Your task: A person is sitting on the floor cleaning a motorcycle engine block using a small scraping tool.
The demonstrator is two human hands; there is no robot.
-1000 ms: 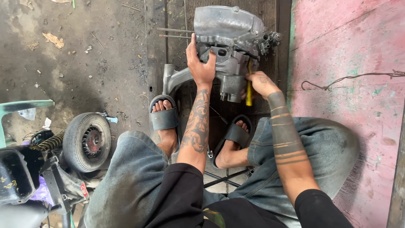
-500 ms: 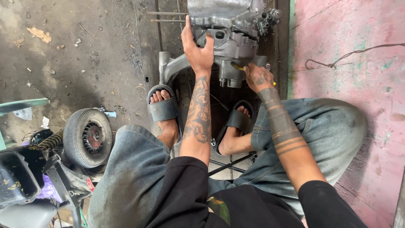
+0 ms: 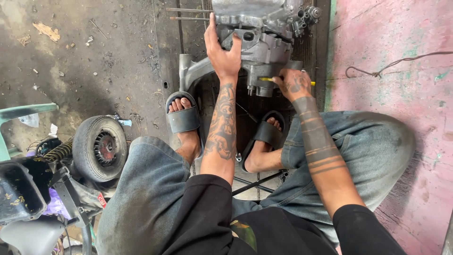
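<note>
A grey metal engine block (image 3: 266, 33) stands on the floor in front of my feet. My left hand (image 3: 222, 49) lies flat against its near casing, fingers spread and pressing on the metal. My right hand (image 3: 293, 84) is closed round a yellow-handled tool (image 3: 265, 79), whose tip points left under the lower edge of the engine. A curved grey metal arm (image 3: 188, 71) runs from the engine's left side down towards my left foot.
My feet in black slides (image 3: 183, 118) rest on a dark grate below the engine. A small scooter wheel (image 3: 100, 147) and scooter parts lie at lower left. Thin metal rods (image 3: 186, 14) stick out left of the engine. A pink wall (image 3: 401, 71) with a hanging wire stands to the right.
The view has tilted down, so the engine sits higher in frame. My right hand has shifted left along the engine's underside with the tool; my left hand stays on the casing.
</note>
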